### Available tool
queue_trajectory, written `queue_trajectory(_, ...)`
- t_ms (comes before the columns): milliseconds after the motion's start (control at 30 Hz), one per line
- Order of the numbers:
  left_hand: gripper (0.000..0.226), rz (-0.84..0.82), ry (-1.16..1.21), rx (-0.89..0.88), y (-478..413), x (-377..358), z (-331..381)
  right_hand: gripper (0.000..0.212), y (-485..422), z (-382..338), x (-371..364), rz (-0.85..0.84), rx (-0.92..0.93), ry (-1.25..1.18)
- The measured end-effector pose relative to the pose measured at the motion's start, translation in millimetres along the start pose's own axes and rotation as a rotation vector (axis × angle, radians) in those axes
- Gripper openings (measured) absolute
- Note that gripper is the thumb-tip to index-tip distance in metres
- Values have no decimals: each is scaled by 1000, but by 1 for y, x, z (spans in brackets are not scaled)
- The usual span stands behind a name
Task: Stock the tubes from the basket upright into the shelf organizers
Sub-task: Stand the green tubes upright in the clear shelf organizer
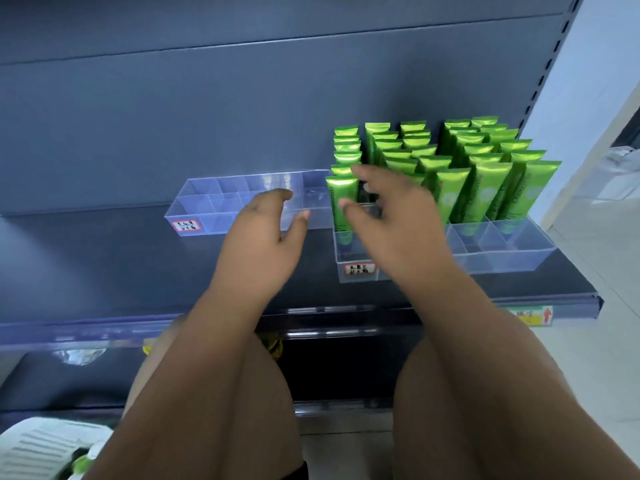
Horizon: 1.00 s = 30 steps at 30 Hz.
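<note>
Both our bare forearms reach forward and upward from the lower edge of the view, roughly parallel and well apart. Our left hand (263, 237) is held back-up, fingers loosely curled, thumb spread to the right, holding nothing. Our right hand (391, 216) sits slightly higher and further forward, fingers spread and bent, thumb pointing left, likewise grasping nothing.

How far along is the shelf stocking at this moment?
Done: the right organizer holds many green tubes upright, though its front compartments look empty. In hand: nothing clearly; the left hand and right hand are both open, reaching at the shelf, the right beside the front-left tube. Left: the left organizer looks fully empty. The basket is only partly visible at lower left.
</note>
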<state>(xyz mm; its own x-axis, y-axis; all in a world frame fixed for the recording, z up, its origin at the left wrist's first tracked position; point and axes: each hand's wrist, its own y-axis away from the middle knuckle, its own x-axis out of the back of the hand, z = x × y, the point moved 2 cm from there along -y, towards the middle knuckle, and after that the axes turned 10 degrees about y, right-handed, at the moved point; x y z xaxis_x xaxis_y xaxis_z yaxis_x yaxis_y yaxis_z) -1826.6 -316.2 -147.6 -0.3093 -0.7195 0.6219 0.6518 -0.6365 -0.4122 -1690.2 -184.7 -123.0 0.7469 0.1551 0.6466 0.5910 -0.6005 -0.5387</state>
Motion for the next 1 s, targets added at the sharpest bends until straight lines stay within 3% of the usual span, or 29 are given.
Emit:
queue_trajectory(133,65,82,-348,8,32,43,-5,54,24,-50,-22,-160,72,-33)
queue_trajectory(267,77,207,-493,132,85,103,-16,58,48,-116,-49,-271,166,-95)
queue_trajectory(567,77,475,-696,616,249,254,-72,59,130,-277,-139,-621,416,-277)
queue_trajectory(733,77,479,-724,898,338,284,-115,57,213,-334,-199,-918,565,-219)
queue_trajectory(867,75,417,-675,1067,390,278,-150,42,260,-345,-241,-1091,635,-29)
queue_trajectory(1000,75,400,-616,1166,430,271,-170,35,276,-358,-271,-1219,534,19)
